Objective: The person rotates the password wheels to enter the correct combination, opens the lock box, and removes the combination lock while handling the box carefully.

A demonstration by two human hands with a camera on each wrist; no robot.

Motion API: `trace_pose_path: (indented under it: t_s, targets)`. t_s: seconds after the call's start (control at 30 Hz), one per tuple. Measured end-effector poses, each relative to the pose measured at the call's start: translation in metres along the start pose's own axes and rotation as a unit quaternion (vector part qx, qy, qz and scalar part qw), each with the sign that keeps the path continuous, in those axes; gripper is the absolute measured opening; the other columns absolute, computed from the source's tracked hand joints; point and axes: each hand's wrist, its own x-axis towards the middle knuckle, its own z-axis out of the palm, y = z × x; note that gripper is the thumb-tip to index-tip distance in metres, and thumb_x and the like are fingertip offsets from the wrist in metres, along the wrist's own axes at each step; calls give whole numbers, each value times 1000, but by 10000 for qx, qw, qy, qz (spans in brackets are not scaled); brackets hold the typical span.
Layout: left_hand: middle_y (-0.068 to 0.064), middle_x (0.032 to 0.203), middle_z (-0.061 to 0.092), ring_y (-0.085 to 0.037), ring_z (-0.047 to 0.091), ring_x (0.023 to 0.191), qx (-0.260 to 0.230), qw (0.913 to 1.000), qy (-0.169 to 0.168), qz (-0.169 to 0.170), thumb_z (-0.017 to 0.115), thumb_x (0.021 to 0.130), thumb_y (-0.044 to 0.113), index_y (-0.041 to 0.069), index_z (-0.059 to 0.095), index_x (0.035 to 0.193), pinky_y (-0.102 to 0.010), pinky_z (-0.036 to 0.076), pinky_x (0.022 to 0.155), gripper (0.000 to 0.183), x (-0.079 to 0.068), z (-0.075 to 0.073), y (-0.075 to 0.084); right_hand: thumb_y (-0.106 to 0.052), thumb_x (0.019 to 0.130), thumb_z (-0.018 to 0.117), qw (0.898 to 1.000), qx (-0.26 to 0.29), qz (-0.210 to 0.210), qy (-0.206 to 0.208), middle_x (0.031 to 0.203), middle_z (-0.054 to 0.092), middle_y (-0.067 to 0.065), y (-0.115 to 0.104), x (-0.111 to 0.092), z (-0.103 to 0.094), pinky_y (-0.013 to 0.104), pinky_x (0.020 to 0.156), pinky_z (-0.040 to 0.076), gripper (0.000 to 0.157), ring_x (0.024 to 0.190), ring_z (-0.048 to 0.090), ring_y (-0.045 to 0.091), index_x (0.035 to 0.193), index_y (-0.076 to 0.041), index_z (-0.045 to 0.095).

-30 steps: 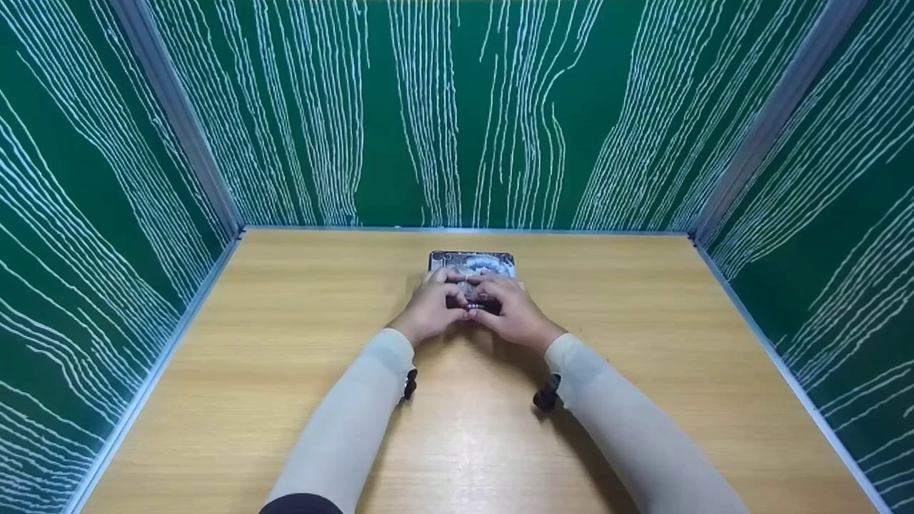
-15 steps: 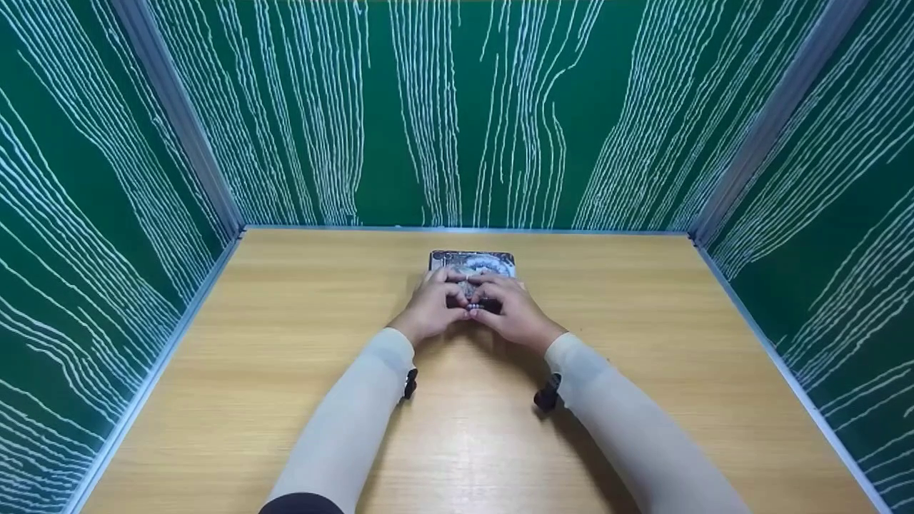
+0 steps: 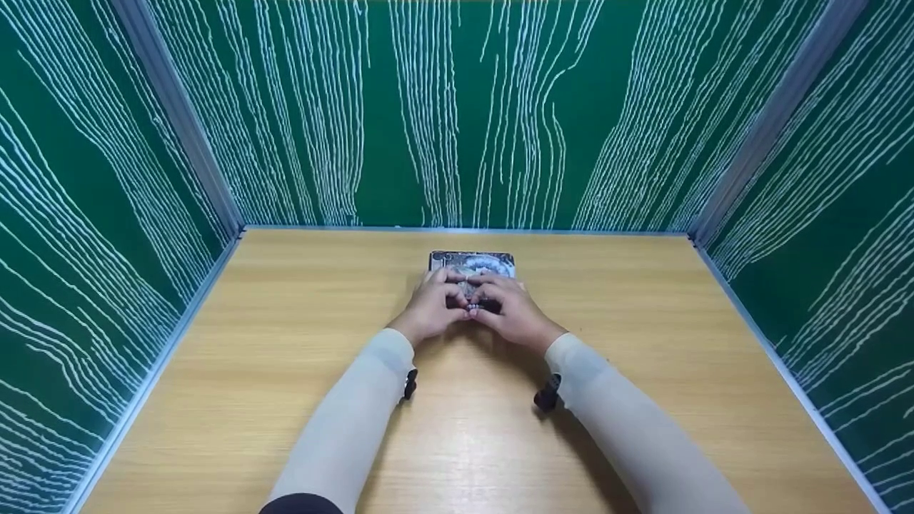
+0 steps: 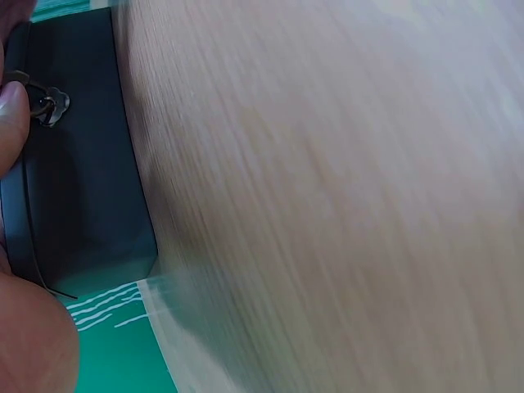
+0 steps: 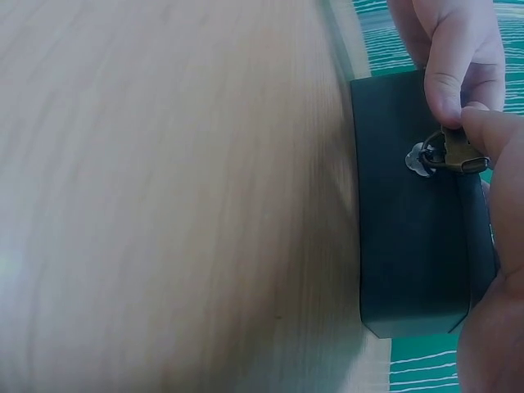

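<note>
A small dark box (image 3: 472, 262) with a patterned lid lies near the table's far edge. Its plain black front (image 5: 409, 237) carries a bronze toggle latch (image 5: 463, 155), whose wire loop meets a silvery catch (image 4: 54, 107). My left hand (image 3: 430, 307) bends over the left part of the lid, thumb at the latch. From the other side my right hand (image 3: 515, 308) does the same, its thumb tip close against the left one. Both hands pinch at the latch, index fingers arched above it. Palms and fingers cover much of the lid.
The wooden table (image 3: 464, 442) runs toward me below the forearms. Green walls (image 3: 493, 114) with wavy white lines enclose its back and sides, joined by grey metal posts (image 3: 178, 121). Small black devices (image 3: 547, 394) sit on the inner sides of both sleeves.
</note>
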Motion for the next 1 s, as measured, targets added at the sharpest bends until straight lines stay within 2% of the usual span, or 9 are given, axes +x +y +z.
trace_pose_path:
  t_s: [0.27, 0.53, 1.0]
  targets:
    - [-6, 159, 62, -39, 40, 165, -32, 10000, 3, 11, 94, 93, 20, 12, 82, 89, -57, 24, 142, 16, -1, 0, 1, -31, 108, 79, 9999, -66, -85, 49, 169, 61, 8, 0, 0, 0, 74, 138, 20, 17, 162, 49, 44, 117, -17, 78]
    - [-8, 159, 62, -40, 38, 167, -6, 9999, 30, 135, 94, 94, 23, 12, 81, 90, -57, 24, 142, 18, -1, 0, -2, -32, 107, 80, 9999, -22, -151, 70, 168, 62, 9, -1, 0, 0, 68, 135, 28, 22, 161, 50, 43, 124, -18, 77]
    - [-5, 162, 61, -40, 32, 171, -26, 10000, -11, -20, 94, 94, 22, 13, 81, 90, -58, 20, 144, 16, 0, 0, -1, -32, 109, 78, 9999, -26, -116, 43, 169, 61, 6, 1, 0, 0, 67, 138, 26, 17, 161, 50, 42, 119, -18, 79]
